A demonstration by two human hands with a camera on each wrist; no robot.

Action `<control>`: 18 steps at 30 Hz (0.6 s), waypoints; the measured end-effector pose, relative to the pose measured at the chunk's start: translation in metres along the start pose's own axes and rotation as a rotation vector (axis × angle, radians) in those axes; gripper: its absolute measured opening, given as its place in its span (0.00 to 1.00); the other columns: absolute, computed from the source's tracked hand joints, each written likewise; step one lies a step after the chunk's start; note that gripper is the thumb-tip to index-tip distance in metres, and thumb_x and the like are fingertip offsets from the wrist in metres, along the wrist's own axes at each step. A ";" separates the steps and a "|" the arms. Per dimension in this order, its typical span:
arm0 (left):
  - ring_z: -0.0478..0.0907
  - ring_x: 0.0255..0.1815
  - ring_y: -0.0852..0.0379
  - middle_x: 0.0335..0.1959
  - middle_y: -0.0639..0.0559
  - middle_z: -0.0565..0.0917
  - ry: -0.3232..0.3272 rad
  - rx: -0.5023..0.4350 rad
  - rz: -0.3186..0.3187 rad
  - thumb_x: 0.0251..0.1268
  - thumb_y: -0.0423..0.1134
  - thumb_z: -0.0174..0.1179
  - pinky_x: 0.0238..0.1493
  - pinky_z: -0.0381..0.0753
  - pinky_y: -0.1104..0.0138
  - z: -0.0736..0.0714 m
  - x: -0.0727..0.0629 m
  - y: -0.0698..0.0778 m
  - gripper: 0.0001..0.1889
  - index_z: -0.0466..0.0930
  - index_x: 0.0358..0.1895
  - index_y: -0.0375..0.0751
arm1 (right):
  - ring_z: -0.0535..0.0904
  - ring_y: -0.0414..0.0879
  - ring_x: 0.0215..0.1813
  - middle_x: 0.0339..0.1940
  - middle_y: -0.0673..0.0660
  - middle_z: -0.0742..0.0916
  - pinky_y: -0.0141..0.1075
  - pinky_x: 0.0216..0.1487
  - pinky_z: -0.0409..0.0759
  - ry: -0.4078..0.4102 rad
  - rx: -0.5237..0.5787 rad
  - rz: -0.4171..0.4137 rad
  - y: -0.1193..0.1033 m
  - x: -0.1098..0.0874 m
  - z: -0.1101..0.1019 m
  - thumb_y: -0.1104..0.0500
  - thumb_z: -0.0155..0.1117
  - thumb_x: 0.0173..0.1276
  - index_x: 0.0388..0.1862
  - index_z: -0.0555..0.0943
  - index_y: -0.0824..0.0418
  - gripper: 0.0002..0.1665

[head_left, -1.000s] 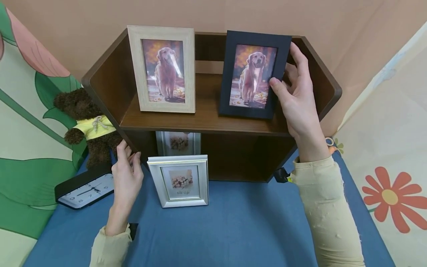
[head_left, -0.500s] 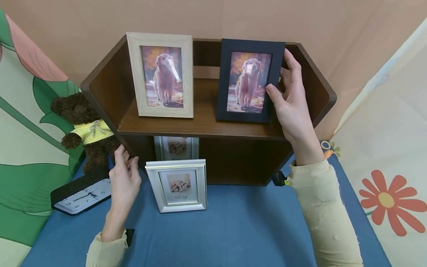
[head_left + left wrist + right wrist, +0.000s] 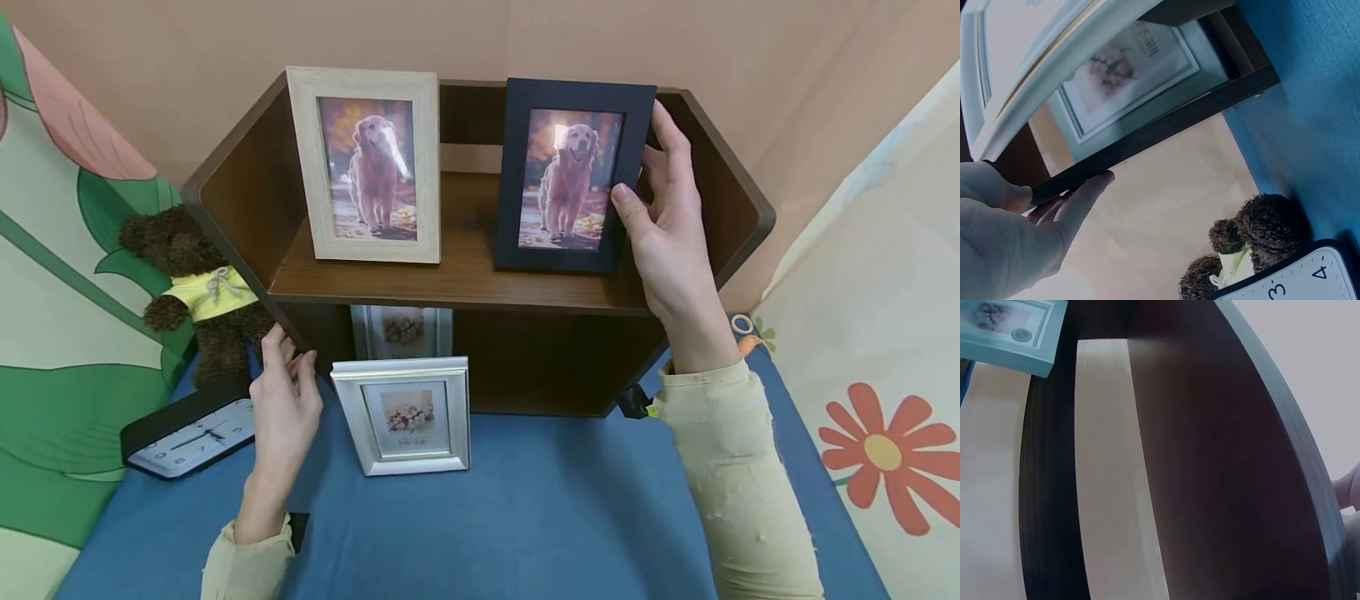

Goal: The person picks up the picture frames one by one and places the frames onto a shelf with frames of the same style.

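My right hand [image 3: 671, 217] grips the right edge of a black picture frame [image 3: 633, 167] with a dog photo, thumb on its front. The frame stands on the upper shelf [image 3: 472, 287] of a dark brown shelf unit [image 3: 1229, 456]. My left hand [image 3: 285, 400] pinches the unit's left side panel [image 3: 1147, 134] between thumb and fingers. Left of the black frame stands a cream picture frame [image 3: 302, 167] with a similar photo. A silver picture frame [image 3: 457, 417] with a flower print stands in front of the unit, close to my left hand.
A pale green-grey frame [image 3: 363, 333] stands in the lower compartment. At left are a brown teddy bear [image 3: 213, 292] in a yellow top and a black-rimmed clock [image 3: 195, 437]. The blue tablecloth [image 3: 525, 517] spreads in front; a small ring [image 3: 741, 325] lies at right.
The head view shifts slightly. The black frame looks turned a little squarer to the shelf, with my right hand holding its edge throughout. My left hand keeps its hold on the side panel.
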State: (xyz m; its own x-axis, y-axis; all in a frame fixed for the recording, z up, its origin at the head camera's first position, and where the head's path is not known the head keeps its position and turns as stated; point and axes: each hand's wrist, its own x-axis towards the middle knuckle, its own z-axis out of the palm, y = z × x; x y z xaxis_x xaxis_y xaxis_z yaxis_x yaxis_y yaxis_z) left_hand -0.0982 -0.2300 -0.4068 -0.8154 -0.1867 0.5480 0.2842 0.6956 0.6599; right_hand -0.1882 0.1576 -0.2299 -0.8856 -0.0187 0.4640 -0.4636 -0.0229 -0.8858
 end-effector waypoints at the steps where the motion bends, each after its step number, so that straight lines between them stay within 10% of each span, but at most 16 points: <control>1: 0.84 0.57 0.25 0.66 0.24 0.79 0.000 -0.002 0.000 0.80 0.20 0.53 0.55 0.81 0.36 0.000 0.000 0.000 0.24 0.63 0.74 0.26 | 0.69 0.51 0.74 0.79 0.54 0.70 0.40 0.66 0.78 -0.005 0.000 -0.003 0.000 0.000 0.000 0.76 0.50 0.81 0.89 0.56 0.51 0.43; 18: 0.83 0.58 0.25 0.67 0.24 0.79 0.008 -0.021 0.011 0.80 0.19 0.52 0.56 0.81 0.35 0.001 -0.001 -0.001 0.25 0.63 0.76 0.28 | 0.72 0.52 0.74 0.80 0.58 0.69 0.40 0.75 0.72 0.041 -0.152 0.040 0.000 -0.013 -0.001 0.62 0.57 0.84 0.90 0.51 0.51 0.43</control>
State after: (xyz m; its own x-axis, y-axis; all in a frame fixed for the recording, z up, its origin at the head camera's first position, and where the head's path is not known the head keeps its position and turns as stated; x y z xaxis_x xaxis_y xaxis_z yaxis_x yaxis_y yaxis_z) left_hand -0.0983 -0.2295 -0.4084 -0.8084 -0.1847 0.5589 0.3033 0.6830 0.6644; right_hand -0.1766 0.1588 -0.2358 -0.9025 0.0246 0.4299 -0.4236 0.1283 -0.8967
